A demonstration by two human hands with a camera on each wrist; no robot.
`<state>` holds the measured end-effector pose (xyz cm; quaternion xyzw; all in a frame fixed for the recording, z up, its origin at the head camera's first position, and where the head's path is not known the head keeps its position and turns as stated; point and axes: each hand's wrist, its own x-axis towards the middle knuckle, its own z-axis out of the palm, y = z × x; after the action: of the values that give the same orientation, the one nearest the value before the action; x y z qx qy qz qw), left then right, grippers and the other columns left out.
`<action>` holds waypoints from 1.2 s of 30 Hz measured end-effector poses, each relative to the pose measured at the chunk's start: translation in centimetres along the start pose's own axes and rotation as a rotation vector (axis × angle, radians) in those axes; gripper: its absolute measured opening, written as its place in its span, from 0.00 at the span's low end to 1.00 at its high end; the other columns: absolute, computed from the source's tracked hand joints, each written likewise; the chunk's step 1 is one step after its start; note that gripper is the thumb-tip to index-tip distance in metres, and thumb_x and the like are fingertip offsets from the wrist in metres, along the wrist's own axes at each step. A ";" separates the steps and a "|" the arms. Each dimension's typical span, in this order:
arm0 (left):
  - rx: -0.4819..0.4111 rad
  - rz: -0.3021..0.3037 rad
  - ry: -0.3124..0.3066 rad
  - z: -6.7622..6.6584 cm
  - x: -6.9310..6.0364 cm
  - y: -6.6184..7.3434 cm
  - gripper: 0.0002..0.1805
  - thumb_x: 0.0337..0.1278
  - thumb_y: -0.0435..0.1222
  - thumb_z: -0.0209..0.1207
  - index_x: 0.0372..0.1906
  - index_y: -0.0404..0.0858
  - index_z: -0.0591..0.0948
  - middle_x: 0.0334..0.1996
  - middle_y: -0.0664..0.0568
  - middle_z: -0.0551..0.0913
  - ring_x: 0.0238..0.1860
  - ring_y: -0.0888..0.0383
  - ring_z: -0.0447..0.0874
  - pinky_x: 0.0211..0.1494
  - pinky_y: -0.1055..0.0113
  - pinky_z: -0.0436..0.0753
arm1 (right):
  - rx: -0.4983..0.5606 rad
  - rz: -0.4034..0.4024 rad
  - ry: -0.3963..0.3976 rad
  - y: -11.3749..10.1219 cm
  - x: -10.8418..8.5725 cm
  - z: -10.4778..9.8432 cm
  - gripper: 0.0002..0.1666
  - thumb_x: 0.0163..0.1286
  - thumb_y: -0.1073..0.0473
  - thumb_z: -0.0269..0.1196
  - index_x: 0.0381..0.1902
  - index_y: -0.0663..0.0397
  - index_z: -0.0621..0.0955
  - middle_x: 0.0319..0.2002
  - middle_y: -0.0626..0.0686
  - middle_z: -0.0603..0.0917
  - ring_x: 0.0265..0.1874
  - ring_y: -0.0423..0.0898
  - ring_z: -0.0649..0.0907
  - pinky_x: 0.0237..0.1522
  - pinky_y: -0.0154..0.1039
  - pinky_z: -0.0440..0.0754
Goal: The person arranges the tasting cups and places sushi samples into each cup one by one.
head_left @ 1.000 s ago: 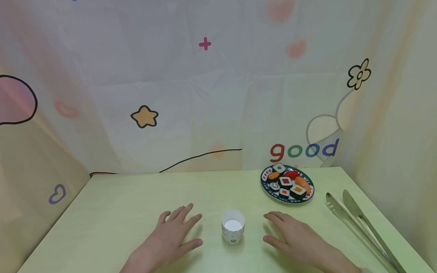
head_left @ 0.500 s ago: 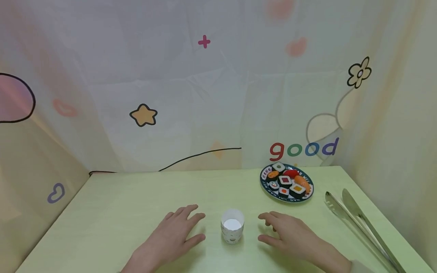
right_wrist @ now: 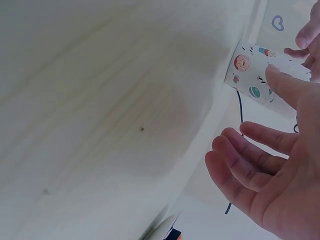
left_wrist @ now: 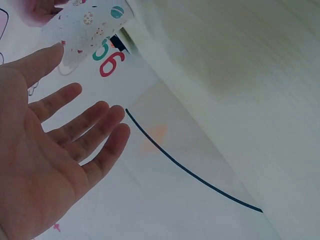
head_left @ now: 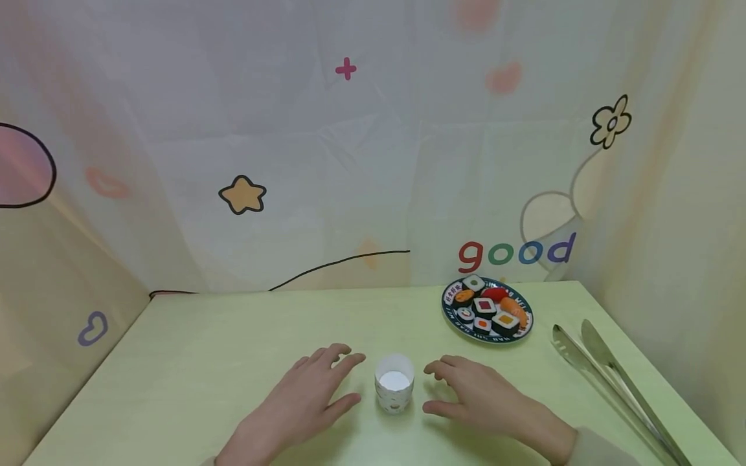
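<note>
A white paper cup [head_left: 394,388] with small printed pictures stands upright on the table; the left wrist view shows the cup [left_wrist: 92,27] past the thumb, and the right wrist view shows doughnut and macaron prints on the cup [right_wrist: 255,75]. Just left of it is my left hand [head_left: 305,398], fingers spread and slightly bent, with a small gap to the cup. On the cup's other side my right hand [head_left: 478,395] faces it with relaxed fingers, also apart from it. Neither hand holds anything.
Behind and right of the cup lies a round plate [head_left: 486,310] bearing sushi pieces. Metal tongs [head_left: 618,388] lie along the right side of the pale green table [head_left: 233,349]. A printed curtain [head_left: 373,142] hangs behind the table.
Both hands have moved inward toward the cup, the left one rightward and the right one leftward. The cup, plate and tongs stay where they were; the head view has shifted slightly.
</note>
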<state>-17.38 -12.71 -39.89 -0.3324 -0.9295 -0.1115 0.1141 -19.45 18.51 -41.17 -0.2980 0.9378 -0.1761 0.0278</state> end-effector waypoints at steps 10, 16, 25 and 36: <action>-0.031 0.073 0.036 0.5 0.8 0.3 0.26 0.68 0.47 0.66 0.67 0.47 0.75 0.52 0.55 0.73 0.42 0.60 0.72 0.46 0.61 0.78 | 0.057 -0.049 -0.033 -0.4 1.4 0.5 0.28 0.65 0.41 0.73 0.55 0.51 0.83 0.47 0.45 0.83 0.43 0.41 0.80 0.47 0.44 0.82; -0.037 0.124 0.054 0.6 1.5 0.6 0.23 0.68 0.46 0.66 0.63 0.47 0.78 0.47 0.56 0.72 0.39 0.61 0.70 0.45 0.64 0.76 | 0.056 -0.053 -0.043 -0.6 2.1 0.9 0.29 0.62 0.42 0.75 0.53 0.53 0.83 0.49 0.47 0.82 0.44 0.42 0.78 0.49 0.45 0.81; -0.046 0.169 0.064 0.9 2.0 1.2 0.16 0.67 0.44 0.68 0.56 0.46 0.82 0.43 0.57 0.72 0.38 0.61 0.69 0.42 0.67 0.75 | 0.131 -0.077 -0.005 -0.8 2.7 1.5 0.34 0.58 0.47 0.79 0.55 0.59 0.82 0.53 0.51 0.80 0.53 0.50 0.77 0.57 0.52 0.78; -0.027 0.216 0.080 1.0 2.5 1.3 0.09 0.66 0.40 0.68 0.48 0.46 0.85 0.38 0.59 0.73 0.39 0.61 0.71 0.44 0.65 0.76 | 0.227 -0.041 -0.035 -0.8 3.7 2.1 0.36 0.52 0.50 0.83 0.56 0.56 0.82 0.52 0.51 0.80 0.53 0.52 0.76 0.58 0.57 0.76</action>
<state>-18.56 -9.93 -39.91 -0.4274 -0.8814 -0.1243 0.1581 -21.74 15.14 -42.71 -0.3149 0.9049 -0.2766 0.0741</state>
